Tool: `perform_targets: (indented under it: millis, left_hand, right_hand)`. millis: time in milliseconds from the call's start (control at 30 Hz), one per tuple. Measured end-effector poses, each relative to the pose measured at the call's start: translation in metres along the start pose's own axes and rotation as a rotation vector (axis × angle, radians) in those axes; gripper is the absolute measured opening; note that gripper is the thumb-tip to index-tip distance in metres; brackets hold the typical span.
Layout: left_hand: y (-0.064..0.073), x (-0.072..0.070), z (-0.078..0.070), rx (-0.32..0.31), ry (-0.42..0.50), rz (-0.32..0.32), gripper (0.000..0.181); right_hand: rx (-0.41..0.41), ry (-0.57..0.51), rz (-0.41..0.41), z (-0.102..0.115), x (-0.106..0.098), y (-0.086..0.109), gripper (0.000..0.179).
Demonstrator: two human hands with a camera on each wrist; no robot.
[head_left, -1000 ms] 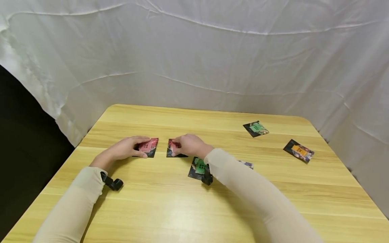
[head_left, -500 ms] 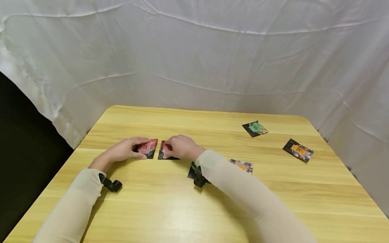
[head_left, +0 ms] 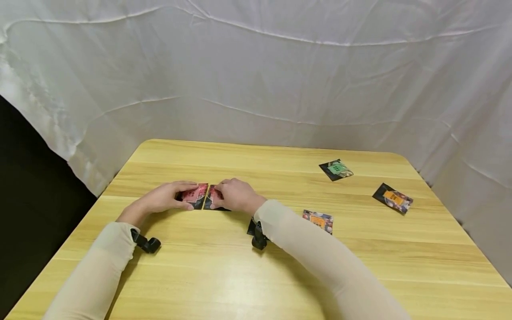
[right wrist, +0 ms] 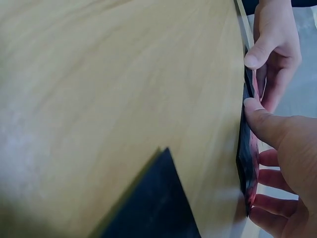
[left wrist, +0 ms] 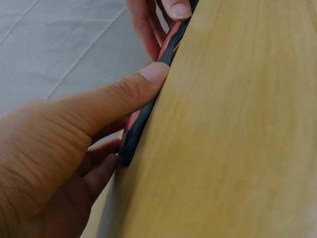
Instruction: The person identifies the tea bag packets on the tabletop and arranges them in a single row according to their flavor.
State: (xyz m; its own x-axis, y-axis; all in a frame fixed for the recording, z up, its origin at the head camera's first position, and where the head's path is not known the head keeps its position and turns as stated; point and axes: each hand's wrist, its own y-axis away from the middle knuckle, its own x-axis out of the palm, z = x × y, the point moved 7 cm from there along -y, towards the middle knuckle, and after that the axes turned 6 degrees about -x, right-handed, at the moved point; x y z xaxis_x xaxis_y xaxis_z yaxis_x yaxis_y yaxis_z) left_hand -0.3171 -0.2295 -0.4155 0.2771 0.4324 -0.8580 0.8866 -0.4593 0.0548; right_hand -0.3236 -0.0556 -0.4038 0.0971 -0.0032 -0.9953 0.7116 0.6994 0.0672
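My left hand (head_left: 162,197) holds a flat black packet with a pink-red label (head_left: 197,197) on the table, thumb on its near edge and fingers around the far and left sides. Just to its right lies a second, similar red-labelled packet (head_left: 212,198), gripped by my right hand (head_left: 238,195) between thumb and fingers. Only a narrow strip of wood shows between the two packets in the head view. In the left wrist view my left thumb (left wrist: 143,79) presses the packet's edge; in the right wrist view my right thumb (right wrist: 260,116) does likewise. The hands cover each packet's outer part.
A green-labelled packet (head_left: 251,227) lies mostly hidden beneath my right wrist; its dark corner (right wrist: 161,198) shows in the right wrist view. An orange-labelled packet (head_left: 318,220) sits right of it. Farther right are another green-labelled packet (head_left: 336,170) and another orange-labelled one (head_left: 393,198).
My right hand has slid its red-labelled packet leftward, narrowing the gap to the other. The left hand and its packet have stayed almost in place. More of the nearer orange-labelled packet shows.
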Motion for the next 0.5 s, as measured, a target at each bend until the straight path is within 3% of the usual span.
perform_targets:
  millis: [500]
  left_hand:
    - [-0.0001, 0.0009, 0.0040, -0.013, 0.002, -0.001, 0.075]
  right_hand:
    - [-0.019, 0.007, -0.013, 0.0045, 0.0008, -0.0034, 0.070]
